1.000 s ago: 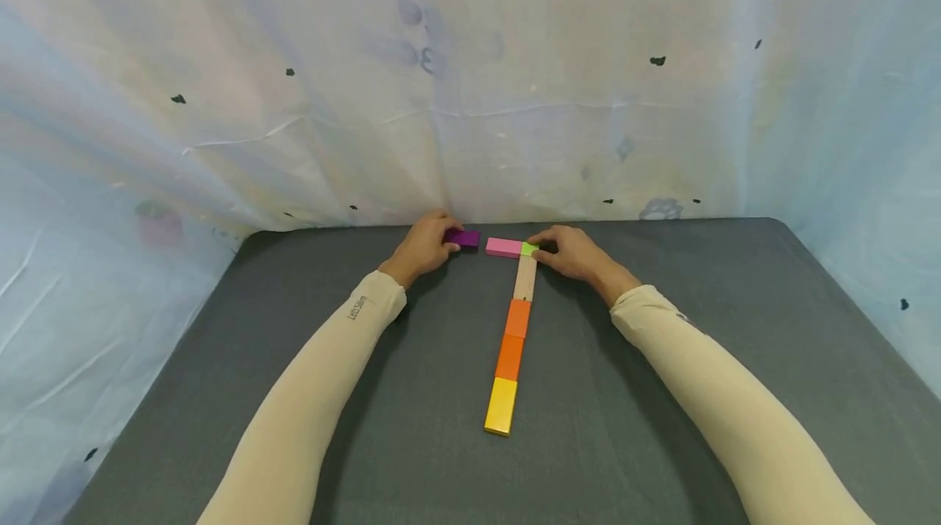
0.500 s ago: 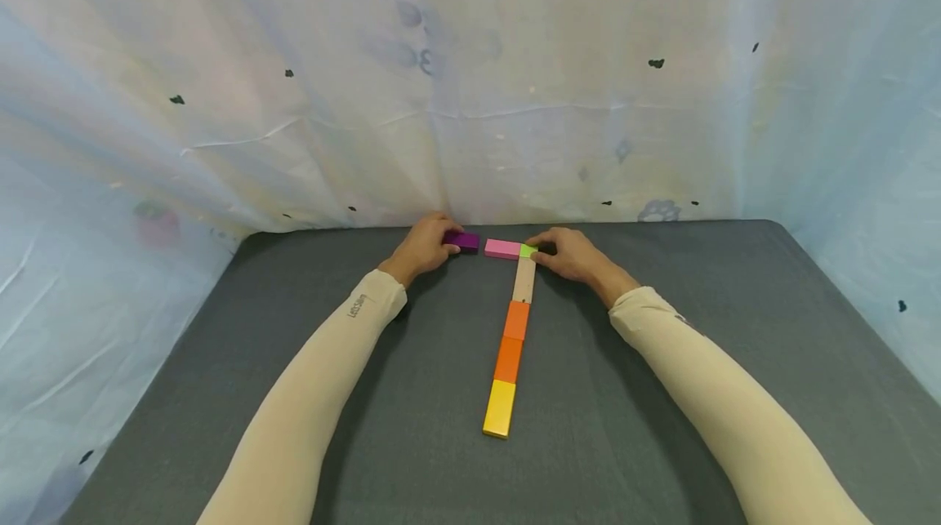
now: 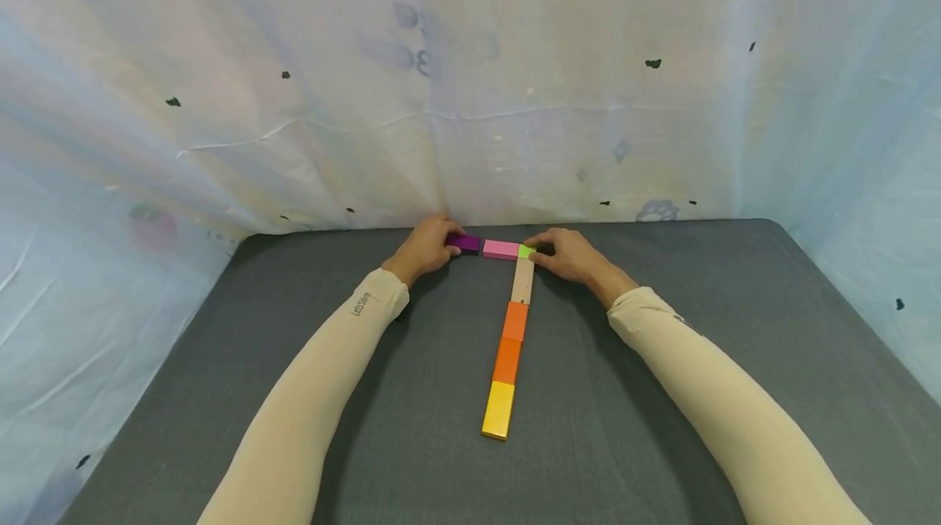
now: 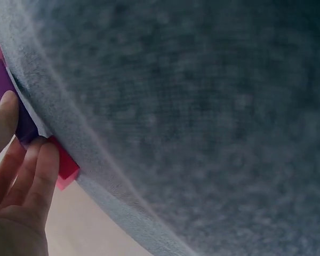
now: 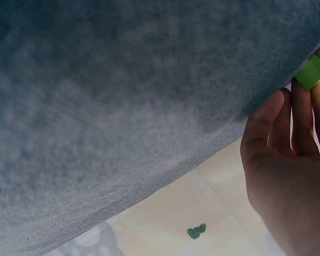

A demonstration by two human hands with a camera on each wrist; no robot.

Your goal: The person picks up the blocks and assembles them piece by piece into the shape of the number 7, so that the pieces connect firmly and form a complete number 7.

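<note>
My left hand (image 3: 426, 249) pinches a purple block (image 3: 465, 244) between thumb and fingers near the table's far edge. A red block (image 4: 64, 162) shows beside those fingertips in the left wrist view; in the head view the hand hides it. A pink block (image 3: 501, 250) lies just right of the purple one, with a thin gap between them. Against its right end sits a small lime-green block (image 3: 525, 251). My right hand (image 3: 573, 255) holds this green block (image 5: 311, 72) at its right side, thumb at the near edge and forefinger at the far edge.
A line of blocks runs from the green one toward me: a plain wooden block (image 3: 522, 280), two orange blocks (image 3: 511, 341) and a yellow block (image 3: 498, 411). They lie on a dark grey table (image 3: 625, 443). A pale patterned curtain (image 3: 515, 149) stands right behind its far edge.
The purple block in my left hand has edged right, narrowing its gap to the pink block. My right hand stays at the green block, and the line of blocks keeps its arrangement.
</note>
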